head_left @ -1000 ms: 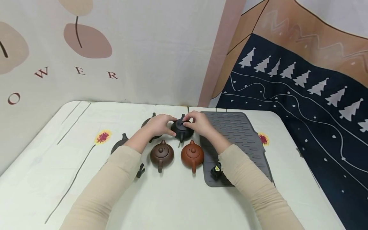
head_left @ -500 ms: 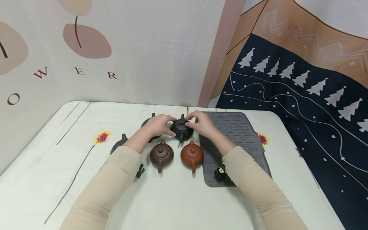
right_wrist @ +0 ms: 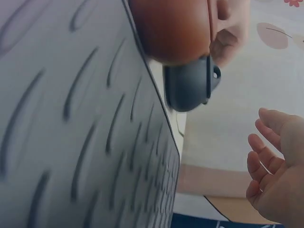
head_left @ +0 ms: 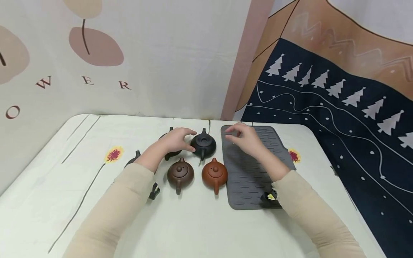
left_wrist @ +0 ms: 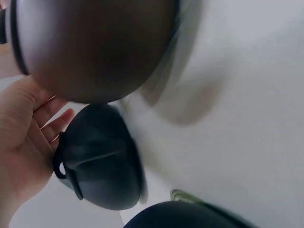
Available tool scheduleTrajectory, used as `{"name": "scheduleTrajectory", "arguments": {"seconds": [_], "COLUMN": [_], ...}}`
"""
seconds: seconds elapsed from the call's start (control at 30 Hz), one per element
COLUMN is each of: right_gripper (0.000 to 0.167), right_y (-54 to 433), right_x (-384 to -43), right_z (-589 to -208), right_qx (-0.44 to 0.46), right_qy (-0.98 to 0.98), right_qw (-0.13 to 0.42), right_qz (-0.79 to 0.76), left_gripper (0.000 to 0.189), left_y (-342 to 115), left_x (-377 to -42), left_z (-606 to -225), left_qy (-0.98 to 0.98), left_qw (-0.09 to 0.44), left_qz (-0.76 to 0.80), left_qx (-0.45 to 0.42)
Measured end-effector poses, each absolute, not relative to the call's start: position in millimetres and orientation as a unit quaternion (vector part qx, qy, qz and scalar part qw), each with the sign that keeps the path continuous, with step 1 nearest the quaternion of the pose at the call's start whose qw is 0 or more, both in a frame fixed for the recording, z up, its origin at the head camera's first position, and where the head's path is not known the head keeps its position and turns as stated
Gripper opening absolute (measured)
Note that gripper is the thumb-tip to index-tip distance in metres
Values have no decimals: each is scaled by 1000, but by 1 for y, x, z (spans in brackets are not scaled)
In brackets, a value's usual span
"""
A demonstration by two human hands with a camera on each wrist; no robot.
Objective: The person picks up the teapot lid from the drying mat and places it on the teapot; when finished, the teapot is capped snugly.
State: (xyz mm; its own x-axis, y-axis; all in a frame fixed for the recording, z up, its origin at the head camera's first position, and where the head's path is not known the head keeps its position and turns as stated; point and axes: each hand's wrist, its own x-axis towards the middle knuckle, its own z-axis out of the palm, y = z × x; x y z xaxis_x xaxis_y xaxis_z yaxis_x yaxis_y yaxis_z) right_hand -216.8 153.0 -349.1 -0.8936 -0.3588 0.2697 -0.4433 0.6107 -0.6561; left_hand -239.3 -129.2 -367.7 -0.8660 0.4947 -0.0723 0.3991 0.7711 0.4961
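I count five small clay teapots on my counter (head_left: 193, 229). One matte black round teapot (head_left: 203, 144) sits just left of the one grey ribbed silicone mat (head_left: 255, 172). One dark brown teapot (head_left: 180, 173) and one reddish-orange teapot (head_left: 214, 172) stand nearer me than the black one. Two more dark teapots, one (head_left: 167, 138) behind my hand and one (head_left: 133, 160) by my sleeve, lie left of it.

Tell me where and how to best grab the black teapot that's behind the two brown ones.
Probably grip the black teapot round its wide, low body, coming straight down from above. The left hand already rests against its left side, while the side toward the grey mat is free for the right hand. Its handle points toward you.
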Motion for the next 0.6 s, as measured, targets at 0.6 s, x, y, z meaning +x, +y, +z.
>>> {"name": "scheduleTrajectory", "arguments": {"seconds": [0.6], "right_gripper": [16], "right_y": [240], "right_x": [-183], "right_z": [-339], "right_qx": [227], "right_qy": [-923], "right_qw": [110], "right_qz": [291], "left_gripper": [52], "left_y": [-182], "left_x": [-200], "left_z": [-321], "left_qy": [930], "left_qw": [23], "left_qz": [242], "left_qx": [277]}}
